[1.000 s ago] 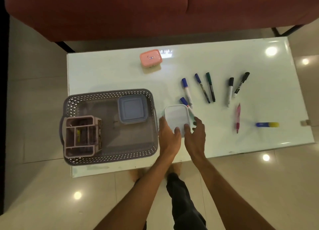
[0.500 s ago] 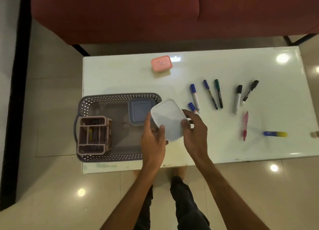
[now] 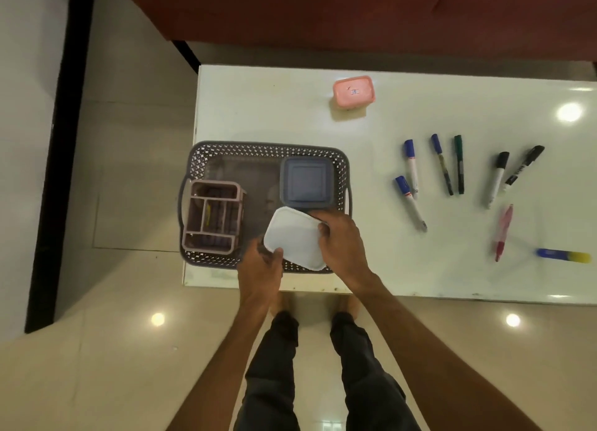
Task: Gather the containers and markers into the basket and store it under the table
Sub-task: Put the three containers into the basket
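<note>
A grey perforated basket (image 3: 226, 149) stands at the table's front left corner. Inside it are a pink divided organiser (image 3: 211, 217) on the left and a grey-blue lidded container (image 3: 306, 181) at the back right. Both hands hold a white lidded container (image 3: 295, 236), tilted, over the basket's front right part. My left hand (image 3: 261, 265) grips its near left edge and my right hand (image 3: 342, 246) grips its right edge. A pink container (image 3: 353, 91) sits at the back of the table. Several markers (image 3: 410, 168) and pens lie to the right.
The white glossy table (image 3: 274, 113) has its front edge close to my legs. A red sofa (image 3: 323, 10) runs behind it. A red pen (image 3: 503, 231) and a blue-and-yellow marker (image 3: 563, 256) lie near the front right. Tiled floor surrounds the table.
Both hands lifted the white container off the table and carried it left, from beside the basket to over the basket's front right part.
</note>
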`<state>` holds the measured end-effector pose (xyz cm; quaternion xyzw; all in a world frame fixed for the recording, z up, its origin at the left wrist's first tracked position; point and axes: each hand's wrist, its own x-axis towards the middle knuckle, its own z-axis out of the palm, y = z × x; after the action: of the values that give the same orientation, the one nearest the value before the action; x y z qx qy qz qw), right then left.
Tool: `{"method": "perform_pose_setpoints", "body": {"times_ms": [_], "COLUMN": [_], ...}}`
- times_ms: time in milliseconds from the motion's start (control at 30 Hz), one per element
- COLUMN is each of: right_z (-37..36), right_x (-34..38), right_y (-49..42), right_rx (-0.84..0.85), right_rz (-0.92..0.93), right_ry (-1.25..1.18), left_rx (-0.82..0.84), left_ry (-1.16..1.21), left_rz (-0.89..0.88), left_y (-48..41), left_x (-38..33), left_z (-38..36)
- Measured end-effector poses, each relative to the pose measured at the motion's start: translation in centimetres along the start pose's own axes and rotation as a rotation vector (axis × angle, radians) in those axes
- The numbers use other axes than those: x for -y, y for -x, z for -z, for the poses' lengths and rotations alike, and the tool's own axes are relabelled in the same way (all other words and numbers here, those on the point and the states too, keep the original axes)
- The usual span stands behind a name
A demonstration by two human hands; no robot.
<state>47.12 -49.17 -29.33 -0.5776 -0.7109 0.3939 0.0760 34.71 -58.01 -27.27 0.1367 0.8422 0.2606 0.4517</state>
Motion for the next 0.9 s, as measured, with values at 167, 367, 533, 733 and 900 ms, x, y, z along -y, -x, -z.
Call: {"method": "perform_pose_setpoints", "body": {"times_ms": [167, 367, 533, 733, 900], "right_z": [-1.0, -1.7, -2.1, 0.2, 3.6], "right_x": [-0.1, -0.6, -1.3, -0.5, 0.6], "right_y": [-0.2, -0.1, 0.1, -0.5, -3.9], "right_rx": [0.079, 0.058, 0.088, -0.073, -0.19], "right_rz": [0.021, 0.11, 0.084, 0.132, 0.036], "right_ry": [0.134, 0.306, 0.286, 0.216, 0.08], "left_rx": [0.009, 0.084, 0.068, -0.03, -0.091], "left_ry": [-0.402, -0.441, -0.4, -0.493, -0.355], "left_rz": [-0.038, -0.121, -0.149, -0.2, -0.423], "left_y": [-1.8, -2.8, -2.6, -2.7, -4.0], "left_x": [0.2, 0.2, 0.4, -1.2, -6.8], "left_z": [0.8, -0.1, -0.9, -0.7, -0.9]}}
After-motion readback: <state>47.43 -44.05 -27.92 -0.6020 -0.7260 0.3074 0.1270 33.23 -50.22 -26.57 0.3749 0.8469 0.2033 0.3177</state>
